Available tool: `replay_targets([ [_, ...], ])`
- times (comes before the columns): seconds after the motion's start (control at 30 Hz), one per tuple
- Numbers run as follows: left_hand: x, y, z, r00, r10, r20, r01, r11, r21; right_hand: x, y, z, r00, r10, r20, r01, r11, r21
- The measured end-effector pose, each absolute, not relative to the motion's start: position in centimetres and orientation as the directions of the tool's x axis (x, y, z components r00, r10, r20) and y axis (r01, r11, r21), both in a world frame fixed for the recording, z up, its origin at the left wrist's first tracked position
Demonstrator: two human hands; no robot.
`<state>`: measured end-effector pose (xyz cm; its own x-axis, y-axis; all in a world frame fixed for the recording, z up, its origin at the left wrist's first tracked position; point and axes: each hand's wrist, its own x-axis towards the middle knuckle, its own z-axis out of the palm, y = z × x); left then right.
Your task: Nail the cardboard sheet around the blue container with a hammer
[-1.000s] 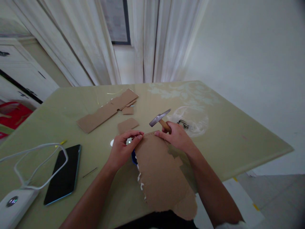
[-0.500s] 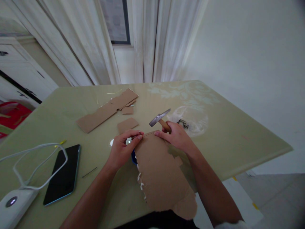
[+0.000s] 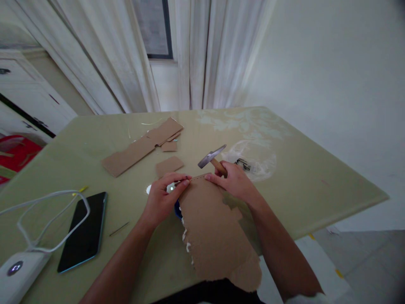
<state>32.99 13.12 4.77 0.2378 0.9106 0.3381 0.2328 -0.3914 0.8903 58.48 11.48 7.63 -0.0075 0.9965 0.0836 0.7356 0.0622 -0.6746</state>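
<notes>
A large piece of brown cardboard (image 3: 215, 228) lies in front of me, with a row of small holes along its far edge and white cord or thread looped down its left edge. My left hand (image 3: 161, 198) is closed in a pinch at the far left corner of the cardboard. Something small and dark shows at those fingertips, too small to name. In my right hand (image 3: 234, 179) is a hammer (image 3: 211, 157), gripped by its wooden handle, head pointing up and left. The right thumb rests on the cardboard's far edge. Part of a blue object (image 3: 177, 210) peeks from under the cardboard.
Cardboard strips (image 3: 142, 147) and a smaller cardboard piece (image 3: 170, 166) lie farther back. A clear plastic bag (image 3: 261, 160) with dark nail-like pieces (image 3: 243, 164) is at right. To the left are a thin metal rod (image 3: 119, 228), a tablet (image 3: 84, 232) and a cabled white device (image 3: 23, 270).
</notes>
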Motion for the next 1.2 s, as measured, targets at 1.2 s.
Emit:
replay_targets([
  [1.2, 33.18, 13.24, 4.52, 0.228, 0.912, 0.341, 0.249, -0.393, 0.885, 58.57, 11.49, 7.42, -0.02, 0.997, 0.076, 0.742, 0.066, -0.667],
])
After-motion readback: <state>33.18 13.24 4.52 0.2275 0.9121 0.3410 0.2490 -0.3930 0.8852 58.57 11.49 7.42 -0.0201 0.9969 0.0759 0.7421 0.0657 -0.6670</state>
